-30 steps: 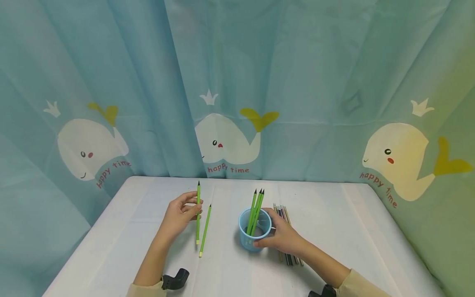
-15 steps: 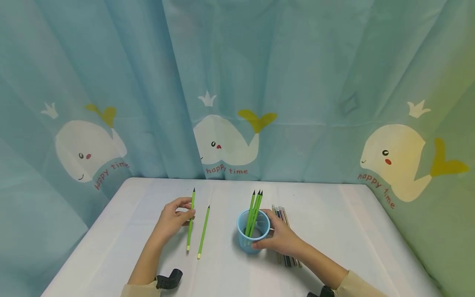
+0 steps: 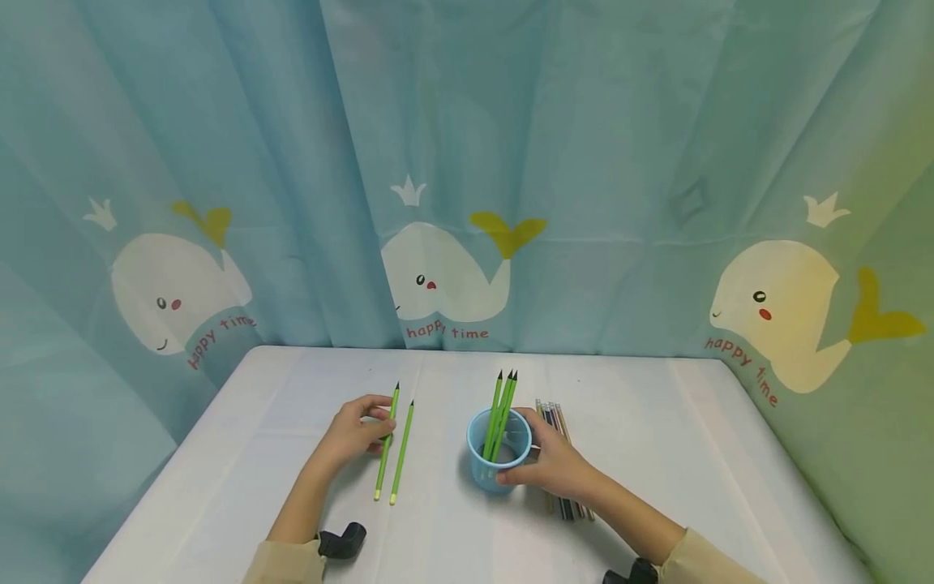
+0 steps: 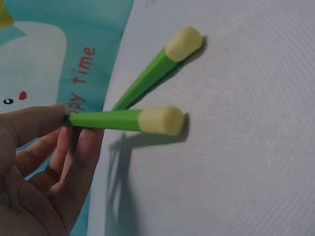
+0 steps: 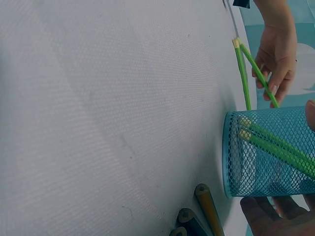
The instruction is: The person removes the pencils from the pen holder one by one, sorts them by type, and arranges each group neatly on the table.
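Note:
My left hand pinches a green pencil between thumb and fingers, its black tip pointing away and its pale eraser end toward me. In the left wrist view that eraser end casts a shadow close by on the table; whether it touches cannot be told. Just right of it lies a second green pencil. Around a light blue mesh pencil cup curls my right hand, gripping its right side. Several green pencils stand in the cup, tips up, leaning slightly right.
A bundle of dark and brown pencils lies right of the cup, partly hidden under the right hand. The white table ends at a blue-green curtain with whale prints. A black wrist mount sits on the left forearm.
My left hand has brought its pencil lower and nearer to me, first leftward, then back right beside the lying pencil. My right hand and the cup have stayed put.

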### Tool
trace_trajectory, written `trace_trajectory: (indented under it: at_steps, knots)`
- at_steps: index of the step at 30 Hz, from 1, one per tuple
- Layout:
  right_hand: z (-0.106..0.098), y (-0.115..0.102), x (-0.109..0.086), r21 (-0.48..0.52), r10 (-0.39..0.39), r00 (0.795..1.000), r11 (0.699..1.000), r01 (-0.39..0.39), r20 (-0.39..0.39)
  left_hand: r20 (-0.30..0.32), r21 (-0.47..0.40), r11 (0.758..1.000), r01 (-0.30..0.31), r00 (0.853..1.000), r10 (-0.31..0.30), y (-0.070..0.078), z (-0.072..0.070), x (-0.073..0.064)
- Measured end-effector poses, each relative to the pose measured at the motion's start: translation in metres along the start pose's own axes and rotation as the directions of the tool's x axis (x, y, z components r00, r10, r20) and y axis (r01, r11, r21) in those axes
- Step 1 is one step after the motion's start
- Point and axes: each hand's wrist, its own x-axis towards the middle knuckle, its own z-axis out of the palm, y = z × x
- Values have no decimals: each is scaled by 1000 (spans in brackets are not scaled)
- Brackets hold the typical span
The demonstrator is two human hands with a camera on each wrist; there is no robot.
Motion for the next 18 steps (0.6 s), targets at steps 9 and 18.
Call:
trace_trajectory:
  at_steps: [9,18]
  knots:
    - [-1,1,0,-19,0,1000,1000,0,0,-1,101,994,30,1000,-30,-8,9,5]
    - [-1,2,1,-22,7,1000,1000,-7,1,-9,152,987,44,999,-43,-8,12,5]
